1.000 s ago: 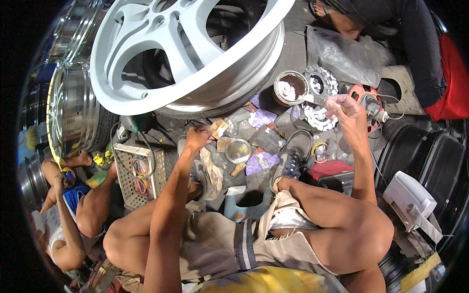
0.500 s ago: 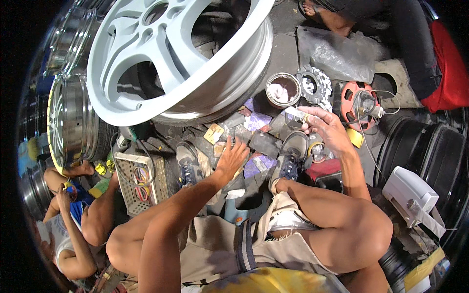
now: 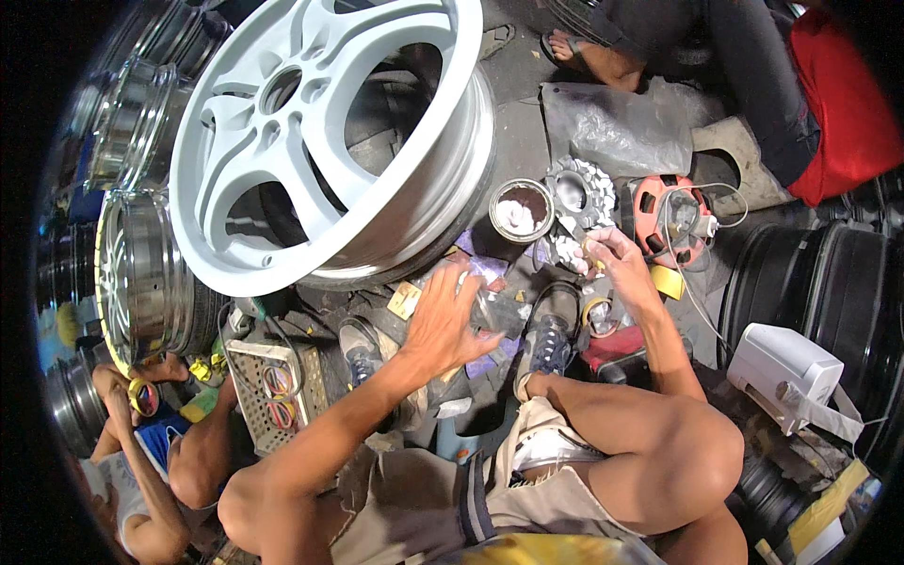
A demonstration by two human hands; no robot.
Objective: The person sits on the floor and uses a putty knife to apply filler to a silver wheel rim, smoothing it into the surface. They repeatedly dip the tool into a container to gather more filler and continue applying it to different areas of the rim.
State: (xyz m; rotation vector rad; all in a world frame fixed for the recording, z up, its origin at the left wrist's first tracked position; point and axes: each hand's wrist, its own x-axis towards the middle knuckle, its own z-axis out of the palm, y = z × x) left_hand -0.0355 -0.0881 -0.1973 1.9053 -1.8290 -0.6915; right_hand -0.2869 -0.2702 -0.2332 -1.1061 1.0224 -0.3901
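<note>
My right hand [image 3: 621, 266] pinches a small flat-bladed spatula [image 3: 573, 229], its blade reaching toward the can. That round can [image 3: 496, 229] stands open just left of the hand, with pale pinkish paste inside. My left hand [image 3: 438, 318] hovers over the clutter between my shoes, thumb apart from the other fingers and nothing visible in it. Under and around it lie a yellow sandpaper-like piece [image 3: 404, 300] and purple-printed scraps [image 3: 487, 270]. A large pale grey car wheel rim [image 3: 363, 193] leans ahead of me, resting on a tyre.
A toothed metal ring [image 3: 574, 190] lies behind the can, beside an orange-and-black cable reel [image 3: 650, 221]. Left stand a perforated basket [image 3: 247, 386] and stacked chrome rims [image 3: 151, 273]. Right are dark rims [image 3: 782, 282] and a white appliance [image 3: 789, 363]. Two other people sit nearby.
My left hand has lifted toward the wheel rim, fingers now upward. My right hand has drawn a little lower with the spatula. The whole view has shifted, showing more of the rim.
</note>
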